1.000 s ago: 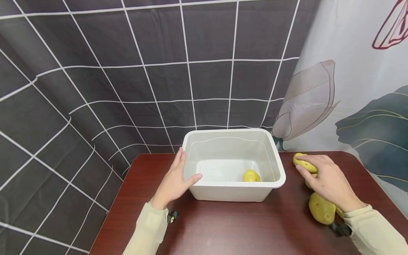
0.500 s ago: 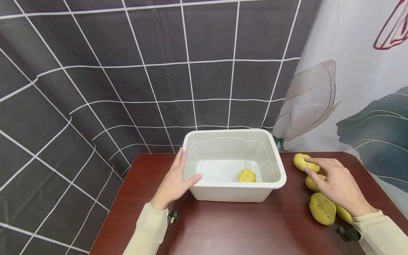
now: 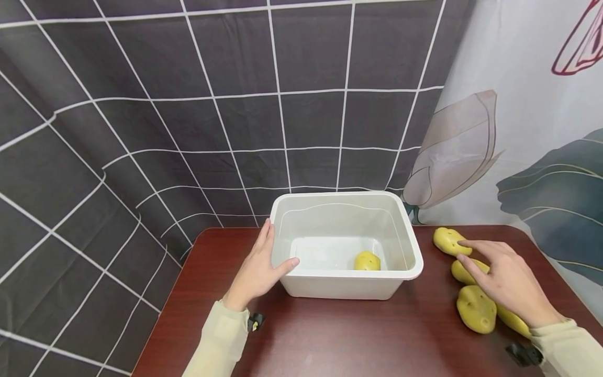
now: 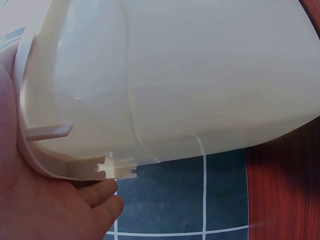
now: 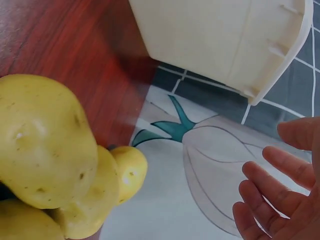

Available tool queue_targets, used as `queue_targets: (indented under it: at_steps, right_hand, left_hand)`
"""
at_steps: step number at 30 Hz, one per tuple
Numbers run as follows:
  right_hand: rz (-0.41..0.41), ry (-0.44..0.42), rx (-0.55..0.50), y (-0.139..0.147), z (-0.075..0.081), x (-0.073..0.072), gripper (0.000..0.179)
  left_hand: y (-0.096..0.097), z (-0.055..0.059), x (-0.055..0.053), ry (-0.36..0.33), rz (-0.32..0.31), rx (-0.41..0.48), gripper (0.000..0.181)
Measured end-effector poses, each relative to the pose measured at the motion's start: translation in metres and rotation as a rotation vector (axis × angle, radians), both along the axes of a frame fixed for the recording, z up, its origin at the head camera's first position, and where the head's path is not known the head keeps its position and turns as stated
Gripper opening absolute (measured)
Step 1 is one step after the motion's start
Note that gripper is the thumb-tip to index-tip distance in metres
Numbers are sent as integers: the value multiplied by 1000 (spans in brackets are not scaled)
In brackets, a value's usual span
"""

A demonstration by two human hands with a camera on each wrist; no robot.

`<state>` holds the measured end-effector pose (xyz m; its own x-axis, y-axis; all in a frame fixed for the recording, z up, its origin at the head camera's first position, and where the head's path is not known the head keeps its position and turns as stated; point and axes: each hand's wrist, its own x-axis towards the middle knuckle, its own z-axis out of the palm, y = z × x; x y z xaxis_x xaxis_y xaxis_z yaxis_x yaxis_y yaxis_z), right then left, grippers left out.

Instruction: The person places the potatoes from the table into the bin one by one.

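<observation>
A white plastic tub stands on the table, and one yellow potato lies inside it near the front right. My left hand rests against the tub's left rim, fingers straight along the side and thumb over the front corner. In the left wrist view, the tub's rim touches the palm. My right hand hovers over several potatoes at the right, fingers spread and holding nothing. Beneath or beside it lie a far potato, a middle potato, a large near potato and a partly covered potato.
The dark red table carries the tub and potatoes. A dark grid-patterned curtain hangs close behind the tub. A pale curtain with leaf prints hangs at the right, behind the far potato.
My right hand has drawn back to the right and towards me, uncovering more of the potatoes. The potato in the tub has shifted slightly left. My left hand stays put.
</observation>
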<state>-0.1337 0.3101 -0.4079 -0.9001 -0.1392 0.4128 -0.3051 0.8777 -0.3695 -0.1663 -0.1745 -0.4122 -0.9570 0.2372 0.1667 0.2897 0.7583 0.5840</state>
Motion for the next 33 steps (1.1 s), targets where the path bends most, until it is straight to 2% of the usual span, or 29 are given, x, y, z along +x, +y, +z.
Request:
queue_targets:
  at_steps: [10, 17, 28, 33]
  right_hand:
    - [-2, -24, -11, 10, -7, 6, 40]
    - [-8, -3, -17, 13, -12, 11, 36]
    - [-83, -76, -34, 24, -21, 21, 41]
    - [-97, -72, -34, 31, -27, 24, 42]
  left_hand:
    - [-1, 1, 1, -5, 4, -1, 103]
    - [-1, 0, 1, -9, 5, 8, 104]
    - [0, 1, 1, -18, 7, 5, 104]
    - [1, 1, 1, -21, 13, 0, 105]
